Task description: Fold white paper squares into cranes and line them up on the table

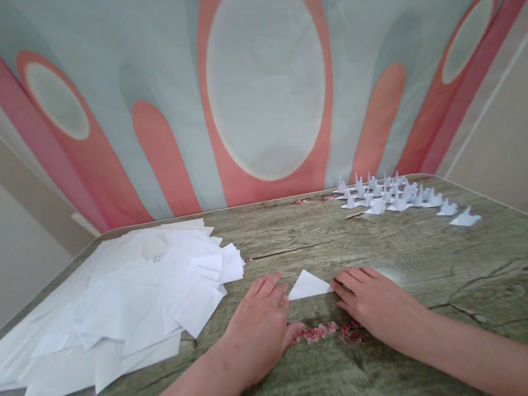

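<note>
A small white sheet of paper folded into a triangle (308, 284) lies on the table between my hands, its point facing away from me. At its left corner, the fingertips of my left hand (262, 328) rest beside or on the paper, fingers stretched and thumb apart on the table. My right hand (376, 303) lies palm down at the right corner, its fingers reaching over the paper's tip. Neither hand is closed around the paper. Whether the fingertips press on the corners is hard to make out.
A wide, loose heap of white paper sheets (127, 296) covers the table's left side. Several small folded paper figures, like cranes (400, 198), stand in rows at the far right. The wood-patterned table (278, 237) meets a printed backdrop (286, 186) at its far edge.
</note>
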